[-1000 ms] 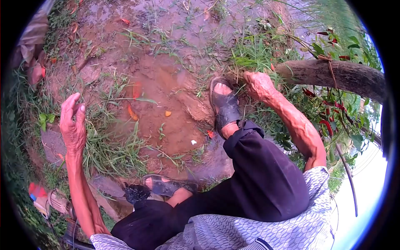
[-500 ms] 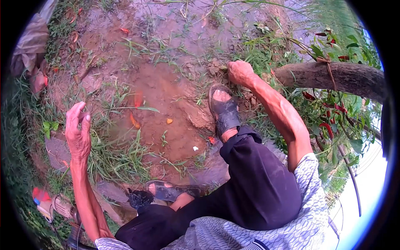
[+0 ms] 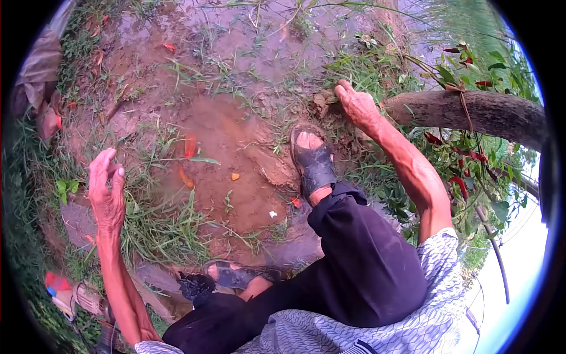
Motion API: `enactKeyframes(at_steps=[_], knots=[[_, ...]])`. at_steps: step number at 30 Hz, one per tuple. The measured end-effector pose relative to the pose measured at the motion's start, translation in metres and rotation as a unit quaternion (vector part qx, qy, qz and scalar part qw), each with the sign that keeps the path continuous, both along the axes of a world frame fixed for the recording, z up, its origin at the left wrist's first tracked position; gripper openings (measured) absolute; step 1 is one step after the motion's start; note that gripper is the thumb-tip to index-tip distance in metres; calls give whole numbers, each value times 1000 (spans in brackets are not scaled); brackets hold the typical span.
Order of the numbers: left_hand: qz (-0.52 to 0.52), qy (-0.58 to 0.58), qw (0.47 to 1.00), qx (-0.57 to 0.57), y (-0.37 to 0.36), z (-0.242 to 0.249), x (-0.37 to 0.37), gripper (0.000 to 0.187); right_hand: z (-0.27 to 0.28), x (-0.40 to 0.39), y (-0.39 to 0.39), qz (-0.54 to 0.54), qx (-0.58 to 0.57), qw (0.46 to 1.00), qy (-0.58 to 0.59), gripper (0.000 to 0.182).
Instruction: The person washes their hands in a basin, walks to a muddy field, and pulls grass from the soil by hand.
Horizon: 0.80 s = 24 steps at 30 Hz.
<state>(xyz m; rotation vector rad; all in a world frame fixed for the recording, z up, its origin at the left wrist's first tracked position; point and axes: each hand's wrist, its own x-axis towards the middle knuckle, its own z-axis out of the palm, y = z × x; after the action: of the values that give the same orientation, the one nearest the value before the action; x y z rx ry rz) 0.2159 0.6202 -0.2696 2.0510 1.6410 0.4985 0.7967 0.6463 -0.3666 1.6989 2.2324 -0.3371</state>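
My left hand (image 3: 108, 197) hangs over grass (image 3: 165, 227) at the left, its fingers loosely curved and the thumb apart, holding nothing. On the other side, my right hand (image 3: 358, 109) is low over the ground, beside a clump of wet soil (image 3: 321, 105) and some green grass (image 3: 368, 68). Its fingers reach forward, partly straightened, and nothing shows in them. Just below that hand is my foot in a dark, muddy sandal (image 3: 314, 159). A second sandal (image 3: 242, 274) rests on the mud nearer to me.
Murky brown water (image 3: 224, 135) fills a hollow between the feet. A thick curved wooden trunk (image 3: 466, 112) juts in from the right, with a tie around it and red chilli peppers (image 3: 458, 186) on leafy plants. Greyish cloth (image 3: 41, 65) lies at the far left.
My right hand has moved a little to the right, away from the soil clump, and its closed fingers have loosened and straightened. My left hand stays almost where it was.
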Motion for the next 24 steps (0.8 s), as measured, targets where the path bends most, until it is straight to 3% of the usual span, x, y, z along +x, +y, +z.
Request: enactKeyframes(at_steps=[1, 5, 13, 17, 21, 24], knots=[[-3, 3, 1000, -1, 0, 0, 1, 35, -8, 2, 4, 4, 32, 999, 31, 21], [1, 2, 1000, 10, 3, 3, 2, 34, -31, 0, 22, -118, -4, 992, -34, 24], [13, 1, 1000, -3, 5, 2, 3, 35, -32, 8, 45, -133, -79, 986, -60, 23], [-8, 6, 1000, 3, 6, -3, 3, 37, -44, 16, 47, -136, -50, 988, -50, 22], [1, -4, 1000, -7, 6, -9, 3, 38, -42, 11, 38, -206, -18, 978, 2, 22], [-14, -13, 1000, -2, 9, -13, 7, 38, -44, 13, 50, -242, -65, 968, -11, 23]])
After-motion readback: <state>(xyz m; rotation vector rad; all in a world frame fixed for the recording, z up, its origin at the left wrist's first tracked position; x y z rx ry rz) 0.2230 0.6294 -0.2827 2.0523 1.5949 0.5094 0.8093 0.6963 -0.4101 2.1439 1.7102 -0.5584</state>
